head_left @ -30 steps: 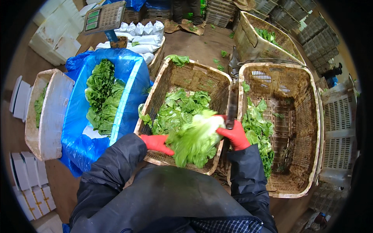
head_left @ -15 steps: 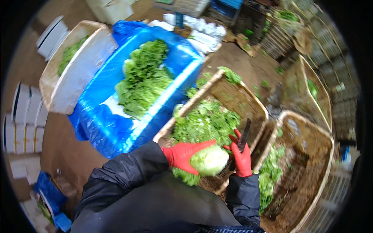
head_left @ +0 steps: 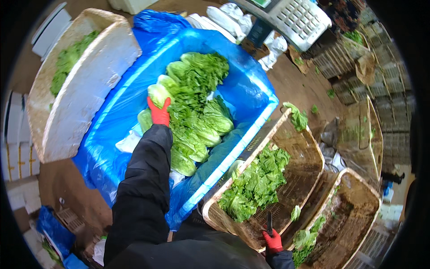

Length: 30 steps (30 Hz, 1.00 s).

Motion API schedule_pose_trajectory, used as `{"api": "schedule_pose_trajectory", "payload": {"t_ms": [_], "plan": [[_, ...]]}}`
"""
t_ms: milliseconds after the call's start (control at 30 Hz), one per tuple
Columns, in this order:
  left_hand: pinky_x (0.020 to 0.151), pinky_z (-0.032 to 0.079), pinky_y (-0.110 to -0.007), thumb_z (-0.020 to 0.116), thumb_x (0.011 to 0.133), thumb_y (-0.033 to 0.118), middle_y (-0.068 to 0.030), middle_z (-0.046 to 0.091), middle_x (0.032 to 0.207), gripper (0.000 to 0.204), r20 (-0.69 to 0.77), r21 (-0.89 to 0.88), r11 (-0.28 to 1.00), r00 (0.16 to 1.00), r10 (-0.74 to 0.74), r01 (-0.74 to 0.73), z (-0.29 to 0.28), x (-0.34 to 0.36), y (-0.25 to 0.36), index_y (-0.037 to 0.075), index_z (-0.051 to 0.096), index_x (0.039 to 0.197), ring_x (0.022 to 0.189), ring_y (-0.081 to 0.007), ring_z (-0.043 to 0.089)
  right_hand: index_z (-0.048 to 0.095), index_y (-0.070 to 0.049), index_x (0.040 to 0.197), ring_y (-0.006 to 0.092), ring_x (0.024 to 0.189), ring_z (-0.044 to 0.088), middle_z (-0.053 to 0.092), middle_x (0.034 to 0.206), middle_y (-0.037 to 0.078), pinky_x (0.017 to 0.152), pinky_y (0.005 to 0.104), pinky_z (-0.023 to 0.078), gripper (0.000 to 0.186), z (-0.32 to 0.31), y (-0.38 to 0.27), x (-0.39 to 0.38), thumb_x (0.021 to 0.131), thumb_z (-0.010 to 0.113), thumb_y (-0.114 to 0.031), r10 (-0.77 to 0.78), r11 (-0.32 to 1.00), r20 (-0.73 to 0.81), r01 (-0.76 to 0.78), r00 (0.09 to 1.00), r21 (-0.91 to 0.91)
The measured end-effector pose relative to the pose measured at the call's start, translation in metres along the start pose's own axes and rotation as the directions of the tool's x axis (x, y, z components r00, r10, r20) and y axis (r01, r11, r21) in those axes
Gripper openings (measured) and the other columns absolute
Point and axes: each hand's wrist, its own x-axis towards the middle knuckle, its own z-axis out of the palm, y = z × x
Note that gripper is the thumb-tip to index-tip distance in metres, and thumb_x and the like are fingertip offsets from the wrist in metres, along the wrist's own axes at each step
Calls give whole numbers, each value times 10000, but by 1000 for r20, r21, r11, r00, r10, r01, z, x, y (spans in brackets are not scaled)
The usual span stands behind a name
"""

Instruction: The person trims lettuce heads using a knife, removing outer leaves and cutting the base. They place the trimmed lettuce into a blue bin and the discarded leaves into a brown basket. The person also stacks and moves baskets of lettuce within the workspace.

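My left hand (head_left: 160,112), in a red glove, reaches into a crate lined with blue plastic (head_left: 242,67). Its fingers and thumb curve round the pale base of a lettuce head (head_left: 158,93), which lies at the left end of the pile. Several other lettuce heads (head_left: 208,130) lie beside it, leaves overlapping. Low in the picture, my right hand (head_left: 272,242), also gloved red, is closed on a knife (head_left: 269,222) with its dark blade pointing up. That hand is over the near end of a brown crate (head_left: 309,172) holding loose lettuce leaves (head_left: 257,184).
A dirty white tub (head_left: 85,94) with greens stands left of the blue-lined crate. At the right is another brown crate (head_left: 358,215) with leaf scraps. A scale with a keypad (head_left: 300,22) stands at the back. Stacked crates (head_left: 392,107) line the far right.
My left hand has carried a lettuce head from over the brown crate to the pile in the blue-lined crate. The view has shifted left. My right hand still has the knife, now lower in view.
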Motion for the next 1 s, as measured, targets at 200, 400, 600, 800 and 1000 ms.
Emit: {"api": "schedule_pose_trajectory", "payload": {"t_ms": [200, 400, 600, 800, 1000], "plan": [[949, 391, -341, 448, 900, 489, -110, 526, 1241, 586, 376, -27, 957, 890, -259, 290, -3, 65, -105, 39, 446, 1275, 1101, -251, 508, 603, -57, 965, 102, 678, 551, 629, 805, 31, 585, 253, 458, 267, 6, 38, -22, 824, 649, -279, 0, 994, 167, 19, 986, -109], [1014, 319, -369, 533, 835, 521, -207, 415, 1329, 763, 497, 816, 440, 844, -202, -375, -50, 154, -55, -40, 354, 1320, 1224, -327, 389, 543, -102, 1211, 329, 996, 590, 615, 1093, 162, 844, 370, 466, 521, -81, 32, -47, 772, 675, -349, -419, 805, -1, 371, 908, -462], [1061, 263, -364, 619, 804, 442, -211, 324, 1414, 809, 630, 663, 528, 776, -12, -530, -139, 29, 40, 3, 276, 1391, 1307, -326, 314, 530, -53, 1228, 287, 991, 614, 621, 1083, 198, 854, 352, 473, 654, -363, 151, -32, 703, 720, -393, -21, 1000, -798, -1, 603, -27], [996, 340, -344, 628, 843, 264, -215, 431, 1324, 695, 573, 684, 594, 816, -79, -423, -257, -50, 82, -26, 288, 1375, 1181, -262, 452, 528, -193, 1239, 352, 1216, 429, 450, 1299, 228, 978, 401, 386, 636, -355, 223, 78, 651, 756, -273, -306, 860, -514, 1, 802, -511], [1028, 301, -351, 612, 847, 152, -168, 367, 1383, 644, 798, 160, 936, 600, 65, -314, -141, -138, 135, 21, 289, 1388, 1241, -257, 387, 634, -142, 864, 365, 889, 560, 588, 937, 163, 756, 447, 454, 179, -338, 228, 101, 700, 595, -84, -288, 900, -738, -90, 610, -426]]}}
